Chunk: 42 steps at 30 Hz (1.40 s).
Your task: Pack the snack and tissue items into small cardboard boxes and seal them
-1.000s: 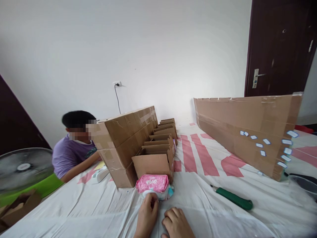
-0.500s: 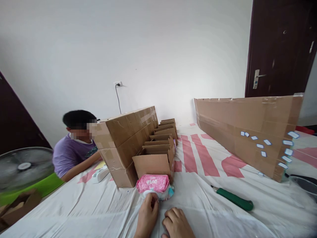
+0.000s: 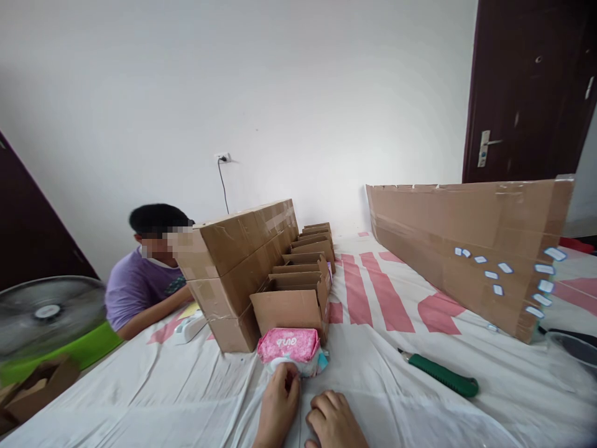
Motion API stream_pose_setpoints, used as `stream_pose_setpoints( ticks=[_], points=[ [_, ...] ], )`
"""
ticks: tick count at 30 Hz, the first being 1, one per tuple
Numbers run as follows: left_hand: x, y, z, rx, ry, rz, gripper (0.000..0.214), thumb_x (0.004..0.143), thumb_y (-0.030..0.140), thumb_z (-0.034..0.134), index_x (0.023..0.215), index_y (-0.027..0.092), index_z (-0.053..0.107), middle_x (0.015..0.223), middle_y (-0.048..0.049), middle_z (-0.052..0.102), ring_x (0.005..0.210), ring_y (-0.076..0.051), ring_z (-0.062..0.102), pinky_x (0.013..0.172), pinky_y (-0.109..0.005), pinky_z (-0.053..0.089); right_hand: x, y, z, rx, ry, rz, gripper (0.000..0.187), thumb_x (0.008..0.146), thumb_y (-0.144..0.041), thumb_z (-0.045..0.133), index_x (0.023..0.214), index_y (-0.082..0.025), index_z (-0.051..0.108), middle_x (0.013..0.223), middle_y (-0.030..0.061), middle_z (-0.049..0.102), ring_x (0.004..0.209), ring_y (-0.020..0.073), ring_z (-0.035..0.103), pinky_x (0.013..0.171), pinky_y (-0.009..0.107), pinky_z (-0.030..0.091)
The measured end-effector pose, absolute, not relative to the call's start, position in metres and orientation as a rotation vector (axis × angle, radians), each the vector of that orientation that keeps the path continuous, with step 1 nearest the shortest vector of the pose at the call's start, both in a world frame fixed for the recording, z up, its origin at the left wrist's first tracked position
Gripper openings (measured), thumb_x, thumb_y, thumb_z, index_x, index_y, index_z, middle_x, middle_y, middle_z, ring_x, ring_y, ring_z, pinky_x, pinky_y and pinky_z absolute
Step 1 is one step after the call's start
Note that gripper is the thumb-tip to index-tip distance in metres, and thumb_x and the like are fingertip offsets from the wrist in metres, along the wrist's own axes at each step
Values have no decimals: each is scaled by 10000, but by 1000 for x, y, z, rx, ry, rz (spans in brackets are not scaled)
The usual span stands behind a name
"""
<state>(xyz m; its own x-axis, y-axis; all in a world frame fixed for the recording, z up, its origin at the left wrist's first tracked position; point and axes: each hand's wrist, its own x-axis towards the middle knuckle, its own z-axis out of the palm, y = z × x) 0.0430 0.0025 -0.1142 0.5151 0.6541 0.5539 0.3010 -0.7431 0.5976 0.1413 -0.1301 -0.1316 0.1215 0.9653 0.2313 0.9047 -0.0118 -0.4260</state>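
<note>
A pink soft packet (image 3: 289, 346) lies on the white sheet right in front of a row of open cardboard boxes (image 3: 298, 292). My left hand (image 3: 278, 404) is at the packet's near edge, fingers curled and pinched on its pale lower corner. My right hand (image 3: 333, 420) rests on the sheet just to the right, fingers curled under in a loose fist, not touching the packet. Nothing shows inside the right hand.
Taped closed boxes (image 3: 237, 261) are stacked left of the open row. A long cardboard panel (image 3: 466, 242) stands at the right. A green utility knife (image 3: 441, 372) lies on the sheet. Another person in a purple shirt (image 3: 135, 286) sits at the left, beside a fan (image 3: 46, 314).
My hands and the packet have stayed put. The person at the left has leaned slightly to the right, and the view has shifted a little.
</note>
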Motion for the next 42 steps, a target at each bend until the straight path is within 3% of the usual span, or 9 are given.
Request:
stream_pose_setpoints(
  ticks=[42],
  points=[
    [42,6,-119,2324,773,1140,89,801,244,475,741,217,536,634,22,582,570,-168,570,573,-266,456,139,-134,-123,-1969,-1785,235,306,753,-351,714,1000,-180,655,1166,68,615,1093,284,508,937,426,426]
  ],
)
